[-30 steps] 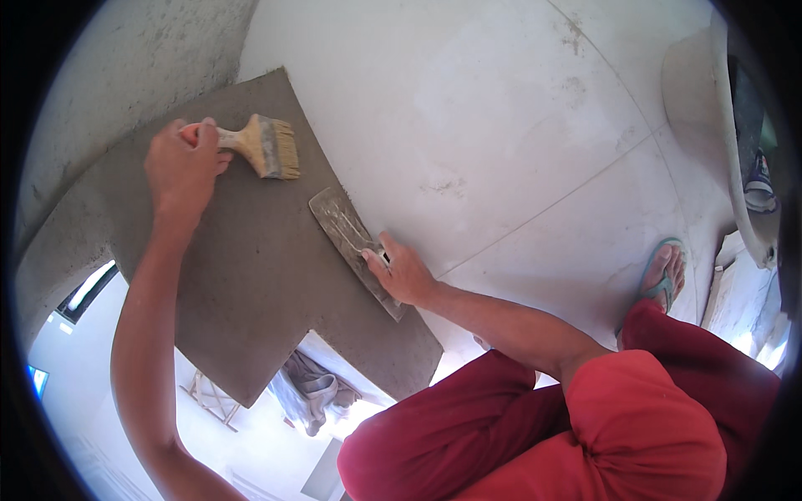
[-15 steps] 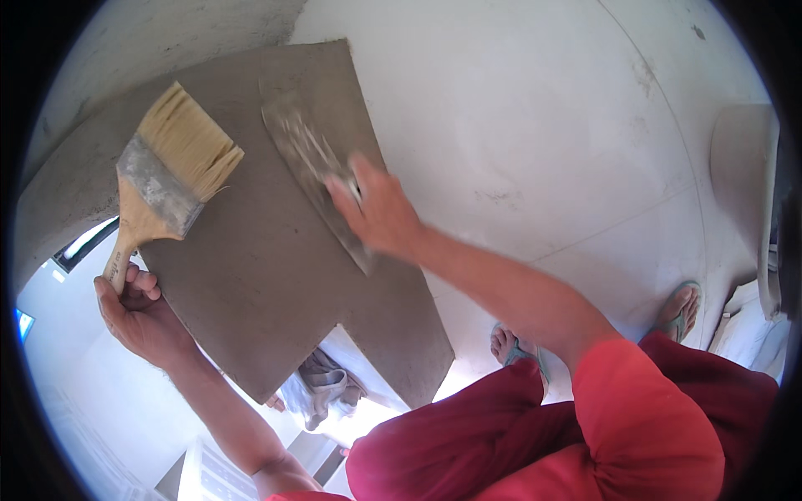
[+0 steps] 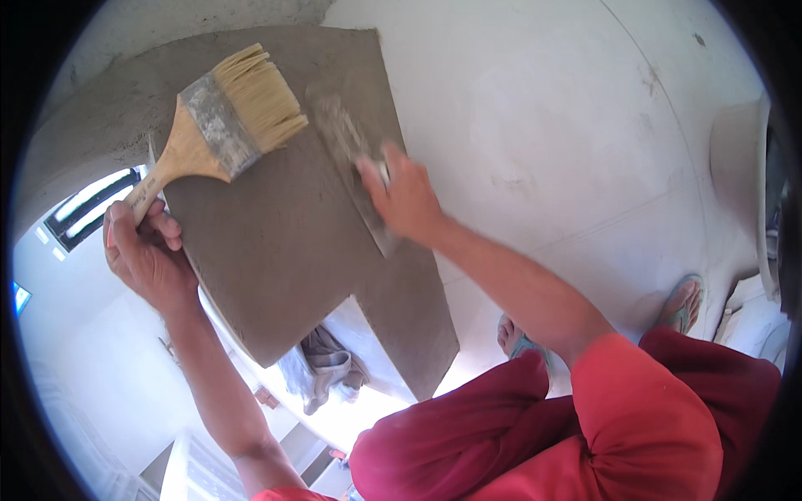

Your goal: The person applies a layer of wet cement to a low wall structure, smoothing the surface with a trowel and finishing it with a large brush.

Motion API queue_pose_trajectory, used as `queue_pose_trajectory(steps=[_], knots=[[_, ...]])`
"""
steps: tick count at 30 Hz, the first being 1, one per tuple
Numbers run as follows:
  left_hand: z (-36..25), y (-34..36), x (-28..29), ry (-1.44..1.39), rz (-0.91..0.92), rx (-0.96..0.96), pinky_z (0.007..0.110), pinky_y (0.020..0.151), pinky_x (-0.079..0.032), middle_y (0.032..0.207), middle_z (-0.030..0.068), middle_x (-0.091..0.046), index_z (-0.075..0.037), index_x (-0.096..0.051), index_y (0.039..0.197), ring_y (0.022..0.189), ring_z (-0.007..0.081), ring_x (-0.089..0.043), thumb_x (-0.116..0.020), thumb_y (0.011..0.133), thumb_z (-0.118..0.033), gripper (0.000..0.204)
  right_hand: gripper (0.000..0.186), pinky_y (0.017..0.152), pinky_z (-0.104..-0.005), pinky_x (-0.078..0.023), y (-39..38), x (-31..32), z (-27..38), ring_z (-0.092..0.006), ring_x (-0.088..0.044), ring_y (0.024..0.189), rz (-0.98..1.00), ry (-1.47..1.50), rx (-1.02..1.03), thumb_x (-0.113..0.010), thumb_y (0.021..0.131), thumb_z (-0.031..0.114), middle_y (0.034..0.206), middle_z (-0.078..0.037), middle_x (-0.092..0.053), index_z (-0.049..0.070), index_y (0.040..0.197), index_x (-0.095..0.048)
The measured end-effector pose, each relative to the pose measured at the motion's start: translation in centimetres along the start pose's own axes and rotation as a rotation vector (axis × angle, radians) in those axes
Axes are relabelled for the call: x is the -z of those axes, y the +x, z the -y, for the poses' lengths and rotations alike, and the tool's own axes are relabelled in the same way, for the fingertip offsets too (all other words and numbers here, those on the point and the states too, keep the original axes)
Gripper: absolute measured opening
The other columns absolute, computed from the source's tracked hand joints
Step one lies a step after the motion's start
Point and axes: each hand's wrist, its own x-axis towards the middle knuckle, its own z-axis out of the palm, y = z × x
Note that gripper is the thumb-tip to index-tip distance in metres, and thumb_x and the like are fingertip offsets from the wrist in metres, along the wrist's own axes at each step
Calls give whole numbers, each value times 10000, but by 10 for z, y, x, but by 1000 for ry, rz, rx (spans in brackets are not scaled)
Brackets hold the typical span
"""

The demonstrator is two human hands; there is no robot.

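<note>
My left hand (image 3: 154, 255) is closed round the wooden handle of a wide paintbrush (image 3: 219, 117). Its pale bristles point up and to the right, over the grey plaster surface (image 3: 251, 250). A stained metal band joins bristles and handle. My right hand (image 3: 405, 196) grips a plastering trowel (image 3: 351, 146), whose long flat blade lies against the plaster near its right edge. The blade is somewhat blurred, and my fingers hide most of its handle. The plaster looks smooth and damp, with a notch cut into its lower edge.
A pale floor (image 3: 535, 125) spreads to the right of the plaster. My sandalled feet (image 3: 683, 305) are at the lower right, near a large rounded container (image 3: 739, 167). Grey cloth (image 3: 327, 363) shows through the notch. A window (image 3: 92, 204) is at the left.
The paintbrush and my left hand have moved up and to the right. The trowel in my right hand has slid slightly right and up. The whole view has shifted a little.
</note>
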Motion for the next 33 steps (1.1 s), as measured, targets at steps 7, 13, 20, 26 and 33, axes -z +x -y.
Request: queue_pose_trajectory(steps=[7, 13, 20, 26, 33], knots=[[-49, 18, -49, 392, 296, 36, 236, 411, -432, 726, 81, -625, 10, -616, 934, 503, 102, -595, -619, 1039, -281, 309, 425, 716, -582, -472, -60, 24, -3, -567, -604, 818, 158, 115, -153, -596, 1034, 350, 769, -341, -608, -65, 1007, -510], [-43, 13, -89, 619, 507, 26, 232, 428, -499, 715, 74, -613, 9, -604, 920, 508, 116, -640, -622, 1037, -293, 325, 418, 690, -570, -477, -98, 23, -17, -553, -624, 792, 140, 115, -298, -620, 1025, 343, 753, -333, -612, -64, 998, -526], [-77, -6, -81, 838, 492, 14, 239, 413, -498, 665, 48, -582, 13, -602, 881, 476, 117, -628, -626, 1030, -308, 355, 481, 805, -577, -522, 23, 16, 16, -559, -651, 881, 105, 229, -320, -611, 1018, 388, 912, -352, -666, -88, 980, -557], [-101, -55, -7, 583, 305, 191, 209, 344, -396, 634, 28, -558, -44, -593, 852, 399, 95, -554, -631, 1030, -307, 320, 431, 665, -548, -534, -27, 20, 57, -552, -659, 767, 156, 182, 2, -631, 1010, 341, 753, -344, -635, -66, 916, -523], [-47, -85, 57, 37, -122, 74, 220, 373, -394, 664, 73, -616, -54, -566, 835, 424, 128, -556, -569, 1065, -262, 310, 437, 659, -537, -540, 27, 17, 31, -542, -673, 782, 126, 137, -98, -619, 1018, 329, 770, -347, -643, -100, 977, -548]])
